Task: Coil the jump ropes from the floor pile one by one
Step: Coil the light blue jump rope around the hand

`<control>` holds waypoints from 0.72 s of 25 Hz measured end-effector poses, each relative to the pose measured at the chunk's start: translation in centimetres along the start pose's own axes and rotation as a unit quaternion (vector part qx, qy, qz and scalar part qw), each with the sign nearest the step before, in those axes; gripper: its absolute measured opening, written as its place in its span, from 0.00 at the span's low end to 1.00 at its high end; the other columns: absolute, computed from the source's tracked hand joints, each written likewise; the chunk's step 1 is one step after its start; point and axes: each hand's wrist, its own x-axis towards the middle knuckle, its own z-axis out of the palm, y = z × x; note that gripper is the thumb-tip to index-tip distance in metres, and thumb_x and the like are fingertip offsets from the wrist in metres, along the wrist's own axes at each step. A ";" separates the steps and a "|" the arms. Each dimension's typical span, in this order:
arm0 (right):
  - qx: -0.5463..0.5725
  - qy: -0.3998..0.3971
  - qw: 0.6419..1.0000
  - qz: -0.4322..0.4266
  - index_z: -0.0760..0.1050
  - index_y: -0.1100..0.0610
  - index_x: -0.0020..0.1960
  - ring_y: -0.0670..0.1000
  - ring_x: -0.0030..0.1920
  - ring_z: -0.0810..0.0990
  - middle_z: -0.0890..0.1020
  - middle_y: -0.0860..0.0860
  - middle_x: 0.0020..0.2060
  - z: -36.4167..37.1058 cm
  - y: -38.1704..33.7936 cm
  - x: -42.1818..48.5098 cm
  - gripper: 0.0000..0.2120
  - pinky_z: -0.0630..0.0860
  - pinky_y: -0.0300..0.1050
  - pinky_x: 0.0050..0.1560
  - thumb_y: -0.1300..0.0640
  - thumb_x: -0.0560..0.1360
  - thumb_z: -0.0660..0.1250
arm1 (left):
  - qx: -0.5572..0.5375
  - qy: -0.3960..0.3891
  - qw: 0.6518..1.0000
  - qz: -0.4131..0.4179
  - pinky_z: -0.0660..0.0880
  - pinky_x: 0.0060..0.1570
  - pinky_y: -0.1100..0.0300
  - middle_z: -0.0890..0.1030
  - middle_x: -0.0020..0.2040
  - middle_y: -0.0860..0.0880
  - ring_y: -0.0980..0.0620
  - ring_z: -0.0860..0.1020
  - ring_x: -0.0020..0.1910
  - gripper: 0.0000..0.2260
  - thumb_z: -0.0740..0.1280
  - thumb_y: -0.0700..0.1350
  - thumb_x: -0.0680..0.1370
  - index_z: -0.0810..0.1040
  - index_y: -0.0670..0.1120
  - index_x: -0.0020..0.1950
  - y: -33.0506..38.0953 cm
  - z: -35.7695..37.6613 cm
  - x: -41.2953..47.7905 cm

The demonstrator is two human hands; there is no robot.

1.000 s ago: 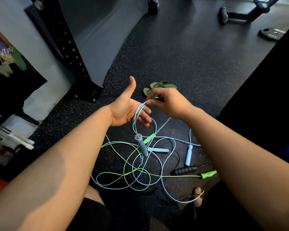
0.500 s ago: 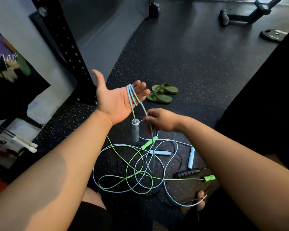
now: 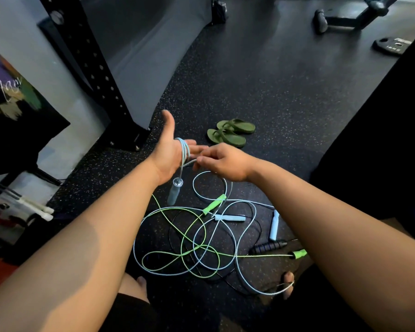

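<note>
Though nearby, sandals point(image 3: 230, 133) apart from ropes point(image 3: 201, 246)

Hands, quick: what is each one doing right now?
Left hand: open, thumb up, light blue jump rope looped around it.
Right hand: pinching that same rope's cord.

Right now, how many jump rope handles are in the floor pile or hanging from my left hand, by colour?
green handles: 2
light blue handles: 2
black handle: 1
grey-blue handle, hanging from the rope wound on the left hand: 1
Total: 6
</note>
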 end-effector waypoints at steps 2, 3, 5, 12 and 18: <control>-0.046 0.052 0.997 -0.023 0.80 0.50 0.41 0.38 0.30 0.73 0.80 0.41 0.29 -0.6 0.3 0.0 0.12 0.71 0.40 0.37 0.51 0.81 0.64 | 0.078 -0.089 0.992 -0.033 0.64 0.74 0.47 0.82 0.60 0.35 0.41 0.79 0.64 0.61 0.32 0.80 0.67 0.73 0.33 0.70 -0.3 0.3 -0.2; -0.064 0.069 0.995 -0.036 0.81 0.51 0.41 0.41 0.32 0.76 0.81 0.43 0.32 -0.9 0.6 0.1 0.11 0.74 0.42 0.39 0.49 0.80 0.66 | 0.109 -0.124 0.986 -0.037 0.66 0.72 0.46 0.82 0.58 0.34 0.39 0.80 0.62 0.61 0.31 0.80 0.66 0.78 0.34 0.65 -0.3 0.5 -0.4; -0.063 0.089 0.992 -0.059 0.83 0.54 0.45 0.45 0.36 0.80 0.84 0.47 0.35 -1.4 1.3 0.1 0.10 0.76 0.44 0.41 0.49 0.78 0.69 | 0.137 -0.144 0.979 -0.048 0.71 0.65 0.48 0.84 0.47 0.34 0.37 0.83 0.52 0.60 0.30 0.79 0.67 0.81 0.34 0.57 -0.1 1.2 -1.0; -0.006 0.154 0.987 -0.055 0.75 0.54 0.38 0.46 0.32 0.69 0.73 0.48 0.31 -2.7 2.7 0.3 0.16 0.67 0.45 0.35 0.43 0.75 0.72 | -0.006 -0.194 0.980 -0.044 0.76 0.50 0.49 0.76 0.26 0.44 0.43 0.76 0.29 0.49 0.34 0.82 0.65 0.74 0.41 0.38 1.6 1.9 -2.4; 0.088 0.070 0.992 0.052 0.76 0.57 0.43 0.51 0.35 0.76 0.79 0.55 0.34 -0.9 4.7 0.3 0.20 0.72 0.45 0.41 0.43 0.83 0.56 | -0.197 -0.188 0.962 0.002 0.73 0.52 0.53 0.78 0.31 0.45 0.45 0.75 0.34 0.52 0.39 0.85 0.62 0.76 0.39 0.42 2.1 1.1 -2.5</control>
